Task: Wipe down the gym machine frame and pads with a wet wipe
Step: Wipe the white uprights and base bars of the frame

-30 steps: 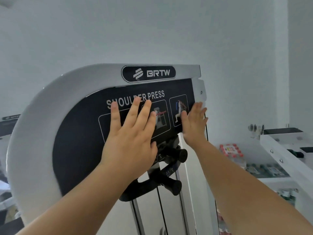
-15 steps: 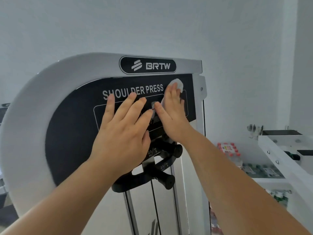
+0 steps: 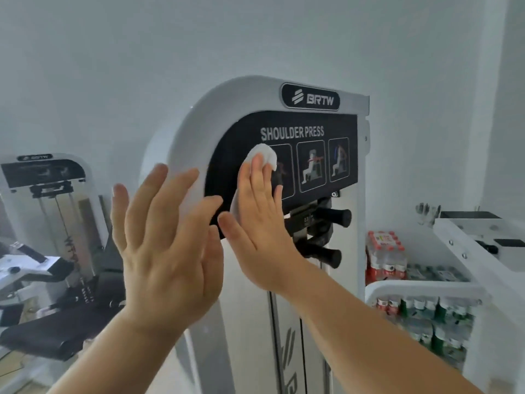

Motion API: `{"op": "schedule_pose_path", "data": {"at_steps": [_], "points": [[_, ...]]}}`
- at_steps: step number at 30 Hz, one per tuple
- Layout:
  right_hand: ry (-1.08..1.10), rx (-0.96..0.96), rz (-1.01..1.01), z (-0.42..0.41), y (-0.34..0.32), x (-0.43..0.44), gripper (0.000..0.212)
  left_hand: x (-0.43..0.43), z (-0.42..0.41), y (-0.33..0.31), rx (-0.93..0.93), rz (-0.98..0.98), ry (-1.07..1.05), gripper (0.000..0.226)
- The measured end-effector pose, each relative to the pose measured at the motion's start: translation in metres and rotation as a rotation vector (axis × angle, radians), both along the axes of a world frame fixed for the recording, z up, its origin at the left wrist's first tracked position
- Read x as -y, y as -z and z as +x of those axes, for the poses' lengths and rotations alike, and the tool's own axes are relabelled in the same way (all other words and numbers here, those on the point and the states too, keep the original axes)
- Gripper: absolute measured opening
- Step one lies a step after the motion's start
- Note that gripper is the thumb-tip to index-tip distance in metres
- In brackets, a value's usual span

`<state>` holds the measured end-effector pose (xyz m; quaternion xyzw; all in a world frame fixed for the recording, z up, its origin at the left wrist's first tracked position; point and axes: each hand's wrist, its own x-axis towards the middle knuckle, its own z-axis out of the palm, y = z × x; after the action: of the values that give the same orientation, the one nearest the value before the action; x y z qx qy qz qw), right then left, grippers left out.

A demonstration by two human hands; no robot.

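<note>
Fingers of the left hand (image 3: pixel 167 245) are straight and spread, holding nothing, raised before the white machine frame (image 3: pixel 193 132); whether they touch it I cannot tell. Just to its right, the right hand (image 3: pixel 261 223) lies flat, fingers straight and close together, pressing the white wet wipe (image 3: pixel 262 154) against the black panel (image 3: pixel 227 172). The wipe covers the leftmost of 3 pictograms under the words SHOULDER PRESS. Above sits 1 BRTW badge (image 3: pixel 311 97); below the panel 2 black grips (image 3: pixel 332 217) jut out. At far left stands 1 second machine (image 3: pixel 45 194). At right, shrink-wrapped bottle packs (image 3: pixel 383 257) sit against the pale wall (image 3: pixel 255 38). Count: 2 hands, 1 wipe.
</note>
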<state>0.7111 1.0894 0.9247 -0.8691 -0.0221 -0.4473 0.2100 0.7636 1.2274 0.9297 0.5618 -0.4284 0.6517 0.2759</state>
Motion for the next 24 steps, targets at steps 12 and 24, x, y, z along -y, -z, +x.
{"op": "schedule_pose_path", "data": {"at_steps": [12,24], "points": [[0.236,0.045,0.120,0.015,0.124,-0.147,0.081,-0.102,0.045,0.120,-0.808,0.586,0.530,0.050],[0.415,0.012,0.210,0.020,0.131,-0.147,0.091,-0.116,0.043,0.164,-0.986,0.858,0.507,0.079]]}}
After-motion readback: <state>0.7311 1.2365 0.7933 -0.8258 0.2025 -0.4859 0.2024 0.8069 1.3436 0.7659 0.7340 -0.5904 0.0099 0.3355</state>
